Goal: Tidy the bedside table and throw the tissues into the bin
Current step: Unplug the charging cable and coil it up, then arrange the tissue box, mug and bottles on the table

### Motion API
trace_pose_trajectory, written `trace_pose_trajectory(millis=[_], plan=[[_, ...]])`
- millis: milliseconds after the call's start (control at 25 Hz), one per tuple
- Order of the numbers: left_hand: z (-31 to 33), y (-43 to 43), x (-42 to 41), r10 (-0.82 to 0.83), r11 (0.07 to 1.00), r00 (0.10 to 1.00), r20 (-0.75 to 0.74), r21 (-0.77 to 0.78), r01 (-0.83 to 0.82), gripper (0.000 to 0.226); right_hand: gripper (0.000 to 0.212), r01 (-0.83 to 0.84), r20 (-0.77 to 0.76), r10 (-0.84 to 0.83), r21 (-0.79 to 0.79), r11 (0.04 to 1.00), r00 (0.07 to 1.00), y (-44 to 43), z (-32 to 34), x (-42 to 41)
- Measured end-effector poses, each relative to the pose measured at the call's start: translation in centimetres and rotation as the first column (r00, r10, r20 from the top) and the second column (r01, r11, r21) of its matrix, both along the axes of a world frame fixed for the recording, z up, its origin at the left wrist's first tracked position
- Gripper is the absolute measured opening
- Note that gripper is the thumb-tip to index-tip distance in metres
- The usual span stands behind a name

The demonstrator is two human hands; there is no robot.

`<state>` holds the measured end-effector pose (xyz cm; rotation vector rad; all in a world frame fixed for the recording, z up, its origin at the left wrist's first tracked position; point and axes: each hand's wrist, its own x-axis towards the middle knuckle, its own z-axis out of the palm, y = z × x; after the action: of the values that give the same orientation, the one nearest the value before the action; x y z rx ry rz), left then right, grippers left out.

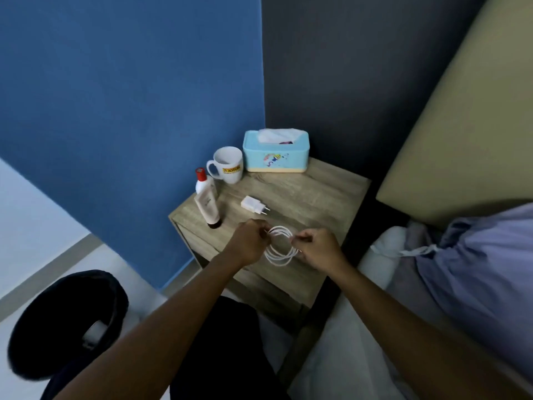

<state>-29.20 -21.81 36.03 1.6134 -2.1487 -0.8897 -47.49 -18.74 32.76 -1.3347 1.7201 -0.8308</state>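
Note:
A white cable is coiled into loops above the front of the wooden bedside table. My left hand pinches the coil's left side and my right hand pinches its right side. A white charger plug lies on the table just behind the coil. A light blue tissue box with a white tissue sticking out stands at the back. To its left stand a white mug, a white bottle with a red cap and a beige tube. A black bin sits on the floor at lower left with something white inside.
A blue wall runs along the table's left side and a dark wall stands behind it. A bed with a beige headboard, a purple blanket and white bedding lies to the right.

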Motion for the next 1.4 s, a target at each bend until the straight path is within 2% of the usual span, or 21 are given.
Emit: trace_pose_trajectory(millis=[80, 280, 560, 680, 840, 920, 1040, 1160, 1240, 1320, 1400], plan=[[-1.6, -1.3, -0.8, -0.035, 0.999, 0.997, 0.066, 0.017, 0.034, 0.015, 0.013, -0.011, -0.092, 0.012, 0.011, 1.0, 0.996, -0.9, -2.0, -0.5], [-4.8, -2.6, -1.7, -0.078, 0.997, 0.989, 0.122, 0.035, 0.075, 0.014, 0.013, -0.018, -0.187, 0.025, 0.039, 0.999, 0.982, -1.8, -4.9, -1.2], [-5.2, -3.6, -2.1, -0.125, 0.992, 0.973, 0.195, 0.041, 0.119, 0.019, 0.012, -0.048, -0.281, 0.068, 0.076, 0.996, 0.957, -1.9, -5.3, -1.1], [-4.5, -3.7, -2.2, -0.128, 0.991, 0.966, 0.226, 0.071, 0.115, 0.03, 0.014, -0.058, -0.316, 0.083, 0.086, 0.995, 0.945, -2.1, -4.8, -1.4], [-0.9, -6.6, -1.9, -0.097, 0.986, 0.981, 0.17, -0.12, 0.118, 0.034, 0.012, -0.042, -0.329, 0.031, -0.026, 0.999, 0.944, -4.5, -2.6, -2.0], [1.5, -10.3, -1.2, -0.024, 0.976, 0.989, 0.147, -0.21, 0.055, 0.038, 0.017, -0.064, -0.351, 0.018, -0.12, 0.991, 0.936, -7.5, -1.0, -1.9], [4.0, -16.2, 0.1, 0.064, 0.954, 0.968, 0.243, -0.299, 0.012, 0.058, 0.03, -0.117, -0.435, 0.001, -0.24, 0.964, 0.9, -12.7, 1.2, -1.4], [4.6, -21.4, 1.3, 0.098, 0.986, 0.852, 0.515, -0.168, -0.012, 0.088, 0.043, -0.17, -0.53, -0.006, -0.283, 0.944, 0.848, -18.4, 2.2, -0.4], [3.9, -23.9, 2.1, 0.094, 0.996, 0.762, 0.641, -0.056, -0.075, 0.105, 0.052, -0.205, -0.607, 0.006, -0.259, 0.944, 0.795, -21.8, 2.2, 0.3], [3.2, -25.3, 2.6, 0.071, 0.994, 0.751, 0.657, 0.018, -0.11, 0.107, 0.059, -0.243, -0.678, 0.051, -0.191, 0.951, 0.733, -24.3, 1.8, 0.7], [2.7, -26.4, 2.9, 0.031, 0.994, 0.765, 0.644, 0.061, -0.092, 0.092, 0.061, -0.255, -0.727, 0.095, -0.113, 0.96, 0.68, -25.9, 1.0, 0.4]])
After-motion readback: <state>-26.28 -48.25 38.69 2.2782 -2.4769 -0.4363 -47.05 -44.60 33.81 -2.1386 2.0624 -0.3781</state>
